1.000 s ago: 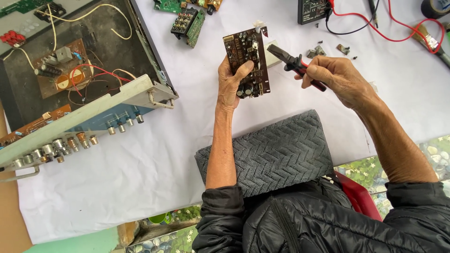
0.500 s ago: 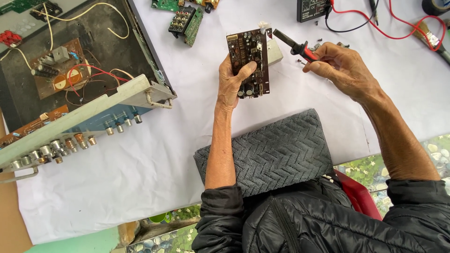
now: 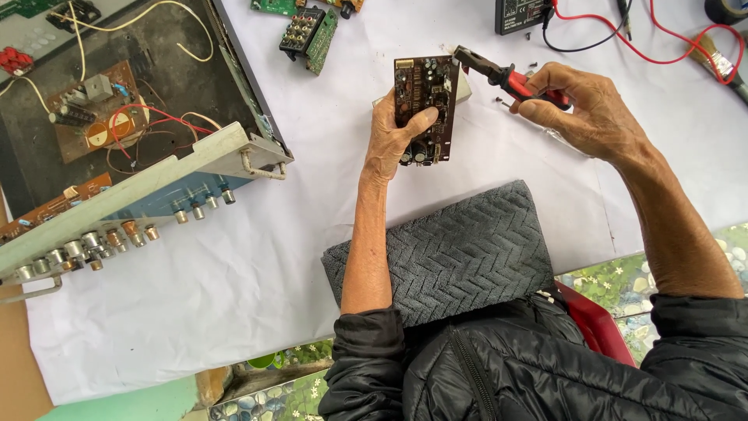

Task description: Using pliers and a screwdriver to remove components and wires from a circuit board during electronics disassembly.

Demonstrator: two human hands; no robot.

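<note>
From where I watch, the biggest thing is the opened amplifier chassis point(image 3: 132, 156) at the far left, lid off so its boards and wires are exposed, knobs facing the near edge. It sits on a white cloth point(image 3: 195, 312) covering the table. A grey knitted pad point(image 3: 452, 249) lies just before me, probably as a soft rest. My left hand point(image 3: 393, 140) is closed around 1 brown circuit board point(image 3: 425, 109), held upright, thumb across its face so the components face me. My right hand point(image 3: 580, 105) is wrapped around red-handled pliers point(image 3: 506, 78), nose touching the board's upper right corner; whether they bite anything I cannot tell.
</note>
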